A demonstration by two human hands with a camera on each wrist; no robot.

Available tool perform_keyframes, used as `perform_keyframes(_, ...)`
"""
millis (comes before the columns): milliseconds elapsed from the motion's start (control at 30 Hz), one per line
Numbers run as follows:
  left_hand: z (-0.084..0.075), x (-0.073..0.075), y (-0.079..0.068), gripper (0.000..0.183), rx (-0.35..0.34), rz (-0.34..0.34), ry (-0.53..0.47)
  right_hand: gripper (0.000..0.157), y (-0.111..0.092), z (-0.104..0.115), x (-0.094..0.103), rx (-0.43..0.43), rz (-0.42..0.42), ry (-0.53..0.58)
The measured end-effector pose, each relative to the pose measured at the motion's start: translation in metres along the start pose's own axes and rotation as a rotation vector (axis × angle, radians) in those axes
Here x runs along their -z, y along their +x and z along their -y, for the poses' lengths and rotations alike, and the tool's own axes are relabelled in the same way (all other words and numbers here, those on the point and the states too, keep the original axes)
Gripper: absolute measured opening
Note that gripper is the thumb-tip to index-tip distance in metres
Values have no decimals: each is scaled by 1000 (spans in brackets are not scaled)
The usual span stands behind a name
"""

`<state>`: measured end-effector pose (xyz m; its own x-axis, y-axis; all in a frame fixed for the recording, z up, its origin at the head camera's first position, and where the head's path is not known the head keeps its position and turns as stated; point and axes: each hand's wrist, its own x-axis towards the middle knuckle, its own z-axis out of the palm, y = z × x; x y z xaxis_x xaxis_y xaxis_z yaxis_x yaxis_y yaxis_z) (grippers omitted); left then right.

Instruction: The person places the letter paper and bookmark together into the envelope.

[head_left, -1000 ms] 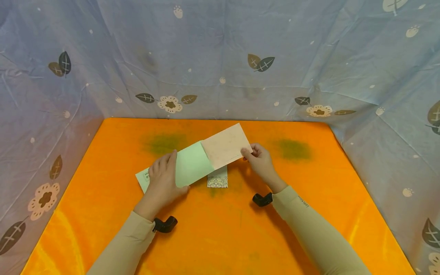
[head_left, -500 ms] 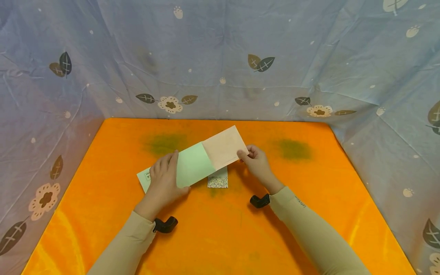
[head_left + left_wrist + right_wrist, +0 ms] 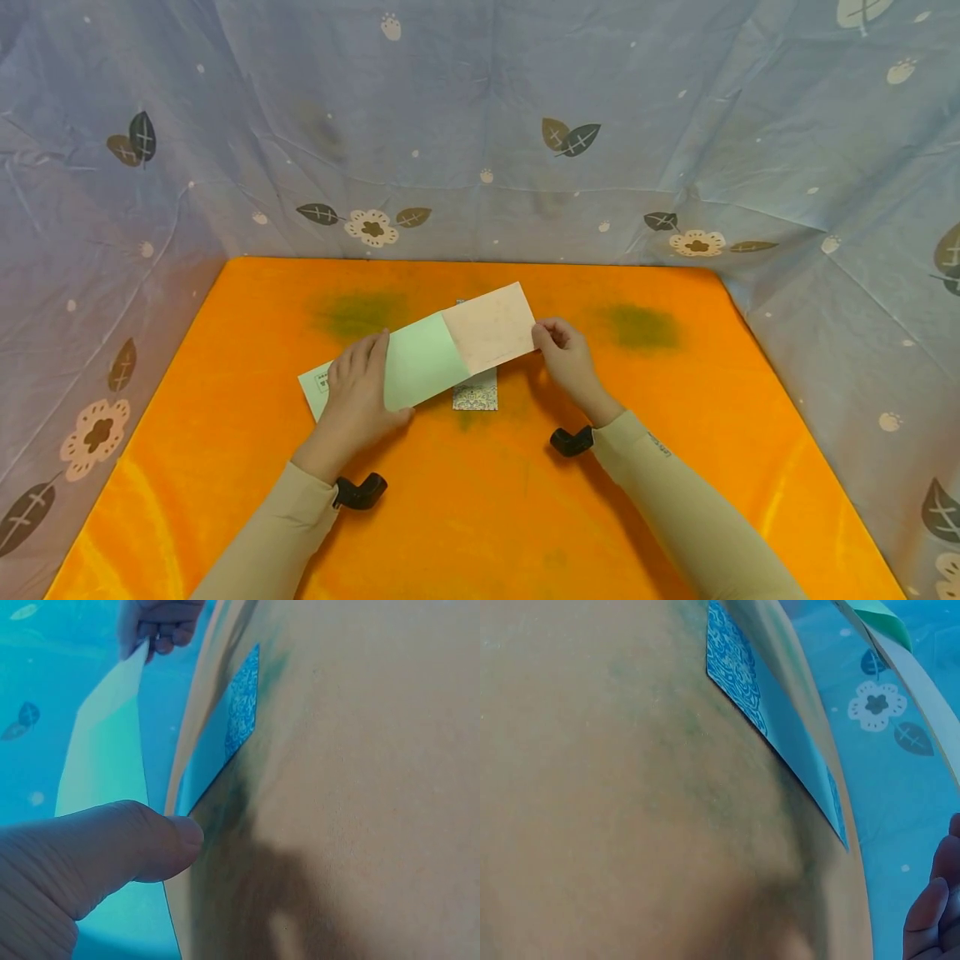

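In the head view a pale green paper envelope (image 3: 422,360) slants above the table, with small print at its left end. A cream card (image 3: 491,327) sticks out of its right end. My left hand (image 3: 352,392) grips the envelope across its left part; its thumb (image 3: 161,844) lies by the near edge in the left wrist view. My right hand (image 3: 570,358) pinches the card's right edge between thumb and fingers. Beneath them a card with a patterned border (image 3: 475,392) lies on the table, its middle hidden by the envelope and cream card.
An orange cloth (image 3: 480,517) with dark greenish patches covers the table. Bluish-grey fabric (image 3: 480,100) printed with leaves and flowers walls off the back and both sides. A black wrist mount (image 3: 362,490) juts from the left sleeve, another black mount (image 3: 572,441) from the right.
The cream card's right end has dropped a little towards the table, with the right hand still pinching it. A bit of the patterned card's far edge now shows. The left hand barely moves.
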<state>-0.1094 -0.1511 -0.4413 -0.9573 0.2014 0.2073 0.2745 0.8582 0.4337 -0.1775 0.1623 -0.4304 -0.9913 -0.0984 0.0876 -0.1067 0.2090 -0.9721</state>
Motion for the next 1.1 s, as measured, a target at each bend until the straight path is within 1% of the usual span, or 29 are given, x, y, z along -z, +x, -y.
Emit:
perform_keyframes(100,2,-1,0,119,-5,-4,4,24,-4,10,-1,18,1,-13)
perform_keyframes(233,2,-1,0,119,-15,-7,4,25,-7,15,-2,15,17,-13)
perform_keyframes(400,3,-2,0,120,-19,-6,7,26,-8,16,-5,17,20,-1)
perform_keyframes(733,3,-2,0,116,-20,-7,19,22,-10,19,-12,26,17,-38)
perform_keyframes(933,3,-2,0,115,-17,-3,20,24,-10,17,-13,27,42,-38)
perform_keyframes(1100,2,-3,0,114,-16,-6,22,24,-10,17,-15,47,50,-47)
